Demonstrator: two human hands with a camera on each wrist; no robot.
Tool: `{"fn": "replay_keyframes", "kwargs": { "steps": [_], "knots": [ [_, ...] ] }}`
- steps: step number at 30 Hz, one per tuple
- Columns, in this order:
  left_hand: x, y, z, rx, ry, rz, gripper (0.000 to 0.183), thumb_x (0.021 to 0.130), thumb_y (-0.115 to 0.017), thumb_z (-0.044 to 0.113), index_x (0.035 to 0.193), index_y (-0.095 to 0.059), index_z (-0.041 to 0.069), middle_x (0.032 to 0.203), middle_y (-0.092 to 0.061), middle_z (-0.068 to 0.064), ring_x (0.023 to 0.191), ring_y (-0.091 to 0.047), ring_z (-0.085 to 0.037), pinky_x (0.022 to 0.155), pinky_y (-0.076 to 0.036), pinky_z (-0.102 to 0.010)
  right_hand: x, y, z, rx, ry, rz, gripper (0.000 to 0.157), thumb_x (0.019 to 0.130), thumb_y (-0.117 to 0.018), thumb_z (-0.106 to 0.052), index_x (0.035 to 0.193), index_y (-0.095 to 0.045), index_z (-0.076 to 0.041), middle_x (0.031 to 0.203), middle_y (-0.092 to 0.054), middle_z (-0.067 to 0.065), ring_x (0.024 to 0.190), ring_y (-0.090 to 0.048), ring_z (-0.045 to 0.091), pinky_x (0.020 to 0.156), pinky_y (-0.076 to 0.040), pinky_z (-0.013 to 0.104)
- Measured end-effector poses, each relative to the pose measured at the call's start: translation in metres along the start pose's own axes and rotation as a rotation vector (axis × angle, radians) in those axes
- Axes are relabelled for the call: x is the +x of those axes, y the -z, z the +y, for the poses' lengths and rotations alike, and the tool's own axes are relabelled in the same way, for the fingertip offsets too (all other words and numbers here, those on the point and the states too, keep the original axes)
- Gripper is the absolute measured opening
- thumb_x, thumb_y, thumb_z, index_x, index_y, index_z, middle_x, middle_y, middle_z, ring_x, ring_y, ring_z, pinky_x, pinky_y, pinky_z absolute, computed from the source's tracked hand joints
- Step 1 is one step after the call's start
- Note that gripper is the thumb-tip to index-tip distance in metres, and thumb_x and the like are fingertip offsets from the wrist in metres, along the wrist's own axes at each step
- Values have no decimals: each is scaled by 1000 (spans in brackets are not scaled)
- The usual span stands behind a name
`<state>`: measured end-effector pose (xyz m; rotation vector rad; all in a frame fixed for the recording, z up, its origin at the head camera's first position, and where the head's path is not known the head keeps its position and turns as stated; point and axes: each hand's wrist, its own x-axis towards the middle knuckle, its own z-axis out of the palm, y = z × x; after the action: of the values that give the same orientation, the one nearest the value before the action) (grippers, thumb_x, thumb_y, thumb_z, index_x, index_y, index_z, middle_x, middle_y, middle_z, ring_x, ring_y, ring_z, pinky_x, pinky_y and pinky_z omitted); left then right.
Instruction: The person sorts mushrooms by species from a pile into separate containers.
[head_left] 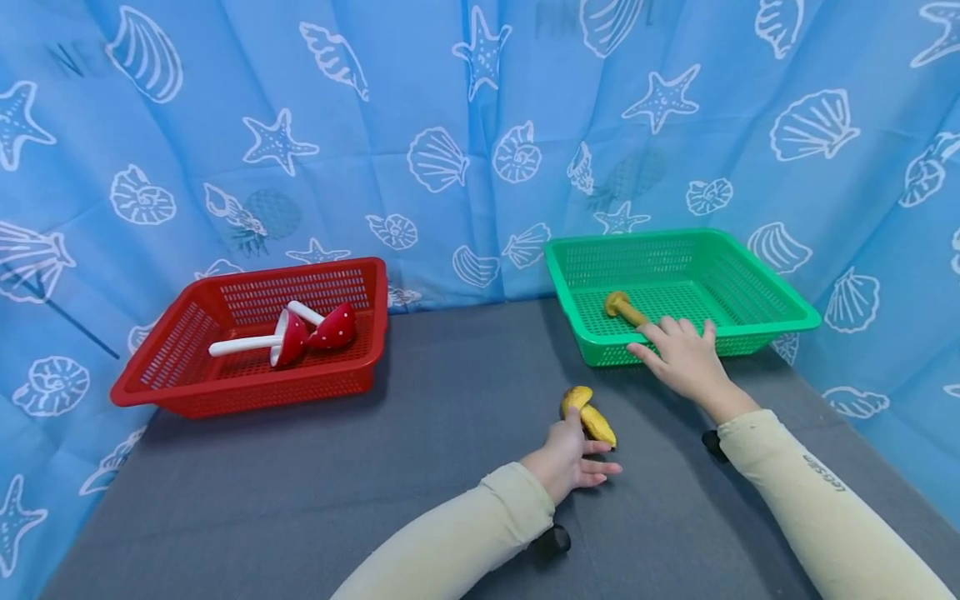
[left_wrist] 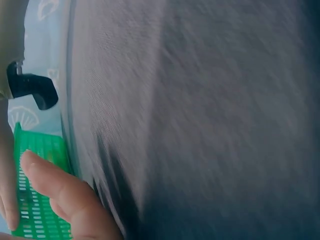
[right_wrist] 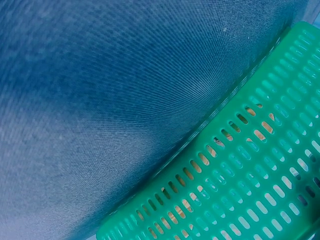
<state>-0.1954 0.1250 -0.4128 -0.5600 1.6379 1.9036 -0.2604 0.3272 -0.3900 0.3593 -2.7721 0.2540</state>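
Note:
In the head view, my left hand (head_left: 567, 461) is over the cloth beside a yellow thing in two joined or touching parts (head_left: 598, 425), perhaps a toy mushroom. The thumb overlaps it, while the other fingers stretch out straight. My right hand (head_left: 686, 362) is at the front rim of the green basket (head_left: 757, 321), its fingers spread. A brownish-yellow toy mushroom (head_left: 619, 305) lies in that basket, its stem end close to those fingertips. The left wrist view shows the left thumb (left_wrist: 65, 192); in the right wrist view only the basket's slotted side (right_wrist: 235, 170) and cloth appear.
At the left stands a red basket (head_left: 255, 385) holding two red toy mushrooms (head_left: 333, 327) with white dots and white stems. A grey cloth (head_left: 285, 492) covers the table. Behind hangs a blue curtain (head_left: 420, 83) with shells and starfish.

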Motion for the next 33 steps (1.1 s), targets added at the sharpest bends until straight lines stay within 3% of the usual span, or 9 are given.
{"fn": "replay_keyframes", "kwargs": {
  "steps": [5, 8, 16, 20, 26, 33],
  "knots": [
    [4, 6, 2, 95, -86, 0, 22, 99, -55, 18, 117, -50, 6, 69, -59, -2, 51, -66, -19, 36, -41, -20, 1, 1, 0, -1, 7, 7, 36, 98, -57, -33, 119, -60, -4, 107, -55, 22, 103, -47, 47, 94, -15, 78],
    [7, 5, 3, 162, -121, 25, 21, 94, -62, 10, 112, -50, 8, 64, -57, 0, 40, -56, -11, 34, -39, -19, 1, 1, 0, -4, 6, 6, 36, 97, -58, -33, 119, -61, -4, 106, -55, 22, 102, -47, 47, 93, -15, 78],
    [16, -2, 4, 262, -125, 125, 22, 89, -72, 16, 90, -52, 6, 62, -60, 0, 46, -64, -15, 34, -40, -20, 0, -1, 0, -6, 1, 1, 37, 98, -58, -34, 120, -61, -4, 107, -56, 22, 103, -48, 47, 94, -14, 79],
    [17, -4, 5, 243, -109, 150, 26, 89, -71, 14, 101, -51, 3, 68, -61, -3, 40, -57, -11, 35, -41, -20, 1, -1, 0, -7, -3, 7, 36, 97, -59, -33, 119, -61, -4, 106, -56, 22, 102, -48, 46, 94, -15, 78],
    [15, -1, 9, 211, -71, 171, 53, 87, -72, 15, 130, -44, 1, 77, -61, -9, 38, -47, -9, 37, -40, -20, 1, 0, -1, -12, -11, 0, 37, 98, -58, -34, 119, -61, -5, 108, -56, 23, 102, -48, 46, 94, -15, 78],
    [8, 9, 21, 156, -88, 148, 45, 87, -73, 17, 122, -49, 3, 84, -60, -9, 47, -51, -13, 43, -44, -22, 1, 0, -1, -12, -8, 4, 35, 97, -58, -33, 118, -61, -4, 107, -56, 23, 102, -48, 47, 94, -14, 79]
  ]
}}
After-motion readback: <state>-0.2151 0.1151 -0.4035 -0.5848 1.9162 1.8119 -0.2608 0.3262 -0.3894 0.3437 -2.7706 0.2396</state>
